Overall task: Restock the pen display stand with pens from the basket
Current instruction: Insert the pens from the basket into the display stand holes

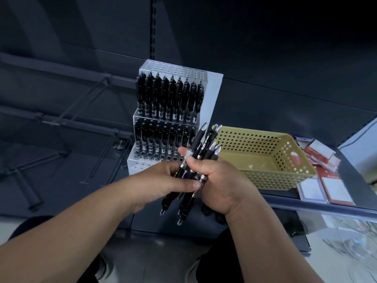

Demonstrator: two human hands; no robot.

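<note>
Black pens [199, 144], roughly six, bunched in my right hand [222, 180], fingers clamped; left hand [163, 178] pinches them too; one basket [265, 178] beside one stand [212, 94]

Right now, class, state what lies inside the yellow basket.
Inside the basket, only bare floor and a small pale speck show. The held pens and right hand cover its left corner.

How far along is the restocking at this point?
Done: the stand has rows of pens on its top and middle tiers, and the basket looks almost emptied. In hand: the left hand and right hand both grip a bundle of pens. Left: the bottom tier's visible holes are empty, as are the back rows on top.
</note>
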